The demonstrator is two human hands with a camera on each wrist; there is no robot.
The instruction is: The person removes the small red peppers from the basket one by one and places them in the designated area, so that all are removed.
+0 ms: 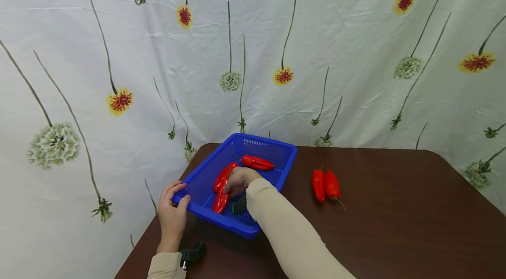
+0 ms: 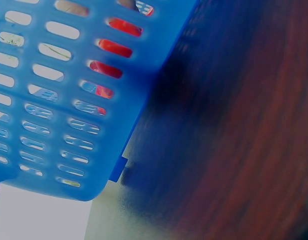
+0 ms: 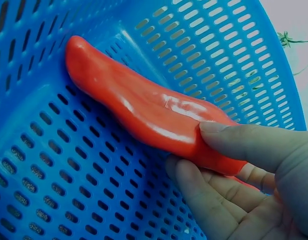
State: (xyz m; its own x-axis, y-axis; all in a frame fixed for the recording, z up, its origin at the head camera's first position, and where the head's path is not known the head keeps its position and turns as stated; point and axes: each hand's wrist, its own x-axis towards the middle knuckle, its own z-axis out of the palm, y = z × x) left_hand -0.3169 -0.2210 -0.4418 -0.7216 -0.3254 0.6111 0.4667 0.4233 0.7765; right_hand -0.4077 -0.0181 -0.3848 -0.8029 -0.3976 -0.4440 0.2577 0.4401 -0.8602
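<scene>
My left hand [image 1: 172,214] grips the left corner rim of a blue plastic basket [image 1: 233,225], thumb on the rim's near side. The basket is tilted, and its slotted wall [image 2: 53,100] fills much of the left wrist view. Inside it, my right hand [image 1: 239,181] pinches a long red pepper [image 3: 143,110] between thumb and fingers; the pepper's far end lies near the basket's corner. Beside that pepper is another red pepper [image 1: 224,177], partly hidden. A further red pepper [image 1: 258,163] lies toward the back of the basket.
Two red peppers [image 1: 319,186] lie side by side on the dark brown table [image 1: 387,217], right of the basket. Behind the table hangs a white cloth [image 1: 261,107] with printed flowers. A dark strap [image 1: 193,253] is on the left wrist.
</scene>
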